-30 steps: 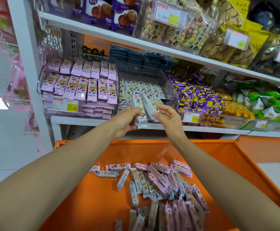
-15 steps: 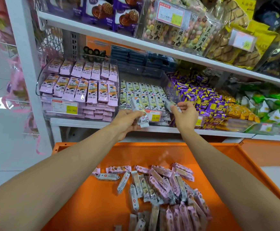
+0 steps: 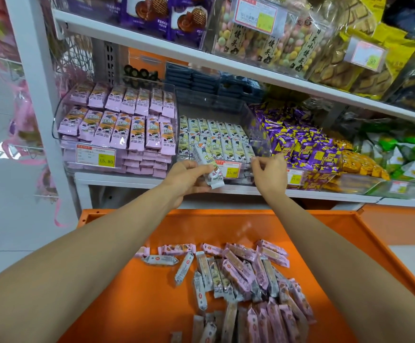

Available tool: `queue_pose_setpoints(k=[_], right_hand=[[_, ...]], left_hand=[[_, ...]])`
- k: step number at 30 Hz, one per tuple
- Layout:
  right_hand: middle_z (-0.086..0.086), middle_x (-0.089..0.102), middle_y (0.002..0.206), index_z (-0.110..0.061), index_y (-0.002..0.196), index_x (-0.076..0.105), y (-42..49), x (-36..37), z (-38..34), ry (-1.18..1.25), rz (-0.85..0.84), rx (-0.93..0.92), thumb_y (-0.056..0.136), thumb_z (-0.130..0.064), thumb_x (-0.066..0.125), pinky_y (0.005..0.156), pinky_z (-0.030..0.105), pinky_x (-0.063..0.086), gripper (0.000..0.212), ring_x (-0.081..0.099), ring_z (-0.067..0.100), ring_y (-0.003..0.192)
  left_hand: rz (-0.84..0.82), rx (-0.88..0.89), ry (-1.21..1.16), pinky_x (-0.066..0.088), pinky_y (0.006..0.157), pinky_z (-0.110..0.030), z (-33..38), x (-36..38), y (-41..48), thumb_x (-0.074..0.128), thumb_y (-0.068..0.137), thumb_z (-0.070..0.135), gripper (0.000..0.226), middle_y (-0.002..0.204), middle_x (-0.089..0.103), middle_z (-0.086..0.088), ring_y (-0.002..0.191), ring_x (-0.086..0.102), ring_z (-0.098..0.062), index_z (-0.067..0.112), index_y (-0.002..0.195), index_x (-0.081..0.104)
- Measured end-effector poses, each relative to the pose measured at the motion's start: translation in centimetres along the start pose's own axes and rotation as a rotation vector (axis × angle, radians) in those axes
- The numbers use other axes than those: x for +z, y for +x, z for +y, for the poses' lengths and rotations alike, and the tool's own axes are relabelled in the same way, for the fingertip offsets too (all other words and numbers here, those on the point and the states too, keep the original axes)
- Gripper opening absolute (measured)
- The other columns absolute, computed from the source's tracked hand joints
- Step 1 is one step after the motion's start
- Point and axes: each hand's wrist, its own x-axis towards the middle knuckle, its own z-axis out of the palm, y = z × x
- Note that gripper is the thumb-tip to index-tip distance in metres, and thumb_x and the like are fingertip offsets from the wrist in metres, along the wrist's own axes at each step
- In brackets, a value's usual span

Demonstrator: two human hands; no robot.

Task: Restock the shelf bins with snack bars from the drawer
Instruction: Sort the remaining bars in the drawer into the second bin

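Snack bars (image 3: 206, 164) gripped in left hand (image 3: 186, 177); judged light, slippery, best taken mid-length. Grip of right hand (image 3: 272, 173) cannot be told.

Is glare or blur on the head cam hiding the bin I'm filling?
Head view: light even, no hard shadows; faint glare on the clear bin wall, bars inside legible; wide-angle lens bows the shelf edge; left hand and right hand sharp; green packets at the right edge soft.
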Motion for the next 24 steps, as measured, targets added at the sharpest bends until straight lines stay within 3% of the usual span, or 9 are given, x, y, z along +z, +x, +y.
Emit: queue_pose_setpoints(k=[2,4,7,11,14,16,18,21,24], right_hand=[[0.01,0.052,0.106,-0.009,0.112,0.07,-0.5,-0.3,-0.5,0.098,0.014,-0.023,0.099,-0.029,0.054,0.073,0.029,0.038,0.029,0.047,0.019,0.099],[0.003,0.048,0.107,-0.012,0.118,0.066,-1.3,-0.6,-1.1,0.26,0.008,-0.092,0.098,-0.027,0.054,0.079,0.031,0.046,0.028,0.052,0.016,0.094],[0.001,0.05,0.1,-0.018,0.117,0.059,-3.4,-1.4,-2.7,0.522,-0.106,-0.199,0.092,-0.034,0.057,0.073,0.022,0.044,0.029,0.05,0.006,0.083],[-0.001,0.053,0.098,-0.019,0.116,0.052,-5.8,-1.9,-4.8,0.681,-0.28,-0.269,0.079,-0.042,0.07,0.071,0.029,0.045,0.047,0.049,0.012,0.081],[-0.006,0.053,0.096,-0.017,0.112,0.053,-6.3,-1.6,-5.7,0.663,-0.284,-0.304,0.08,-0.028,0.078,0.069,0.029,0.045,0.042,0.045,0.007,0.078],[-0.005,0.054,0.093,-0.014,0.109,0.056,-6.1,-1.5,-6.3,0.71,-0.245,-0.247,0.083,-0.018,0.077,0.066,0.025,0.045,0.035,0.045,0.005,0.075],[-0.004,0.054,0.09,-0.013,0.108,0.057,-5.5,-1.3,-6.8,0.742,-0.209,-0.191,0.085,-0.014,0.074,0.064,0.018,0.043,0.029,0.044,0.003,0.073],[-0.004,0.05,0.085,-0.016,0.104,0.058,-4.2,-0.8,-7.7,0.722,-0.143,-0.134,0.085,-0.017,0.074,0.062,0.018,0.043,0.025,0.042,0.005,0.07],[-0.003,0.045,0.078,-0.017,0.099,0.058,-2.4,0.1,-8.6,0.659,-0.105,-0.093,0.086,-0.024,0.074,0.057,0.023,0.045,0.022,0.042,0.002,0.06]], left_hand=[[-0.013,0.015,0.023,0.059,0.06,-0.025,-0.1,0.0,0.0,0.072,0.087,0.016,0.028,0.112,0.067,-0.023,0.082,0.066,-0.022,-0.001,0.105,0.06],[-0.018,0.032,0.049,0.057,0.059,-0.023,0.0,0.0,0.0,0.073,0.087,0.02,0.029,0.104,0.071,-0.015,0.079,0.066,-0.017,0.001,0.106,0.062],[-0.006,0.063,0.055,0.053,0.053,-0.02,0.3,0.3,-0.3,0.073,0.086,0.023,0.027,0.085,0.068,-0.004,0.063,0.062,-0.007,0.005,0.104,0.063],[0.041,0.099,0.059,0.052,0.059,-0.023,0.5,0.7,-0.3,0.076,0.084,0.029,0.036,0.078,0.068,-0.002,0.057,0.063,-0.006,0.005,0.107,0.061],[0.043,0.151,0.092,0.05,0.066,-0.028,0.9,0.6,-0.4,0.074,0.086,0.032,0.031,0.074,0.067,-0.002,0.057,0.063,-0.008,0.005,0.098,0.063],[0.048,0.211,0.114,0.051,0.063,-0.027,1.2,0.2,-0.4,0.07,0.089,0.032,0.029,0.08,0.07,-0.006,0.066,0.065,-0.015,0.004,0.093,0.064],[0.123,0.367,0.306,0.051,0.062,-0.028,1.3,-0.6,-0.1,0.066,0.092,0.035,0.027,0.086,0.072,-0.004,0.074,0.067,-0.018,0.008,0.093,0.065],[0.387,0.773,0.809,0.045,0.068,-0.028,1.7,-2.7,0.0,0.057,0.094,0.031,0.015,0.087,0.063,0.006,0.08,0.057,-0.011,0.018,0.095,0.064],[0.476,0.987,1.205,0.036,0.098,-0.039,2.4,-5.3,1.0,0.052,0.091,0.031,0.032,0.122,0.058,-0.004,0.117,0.049,-0.024,0.015,0.119,0.06]])
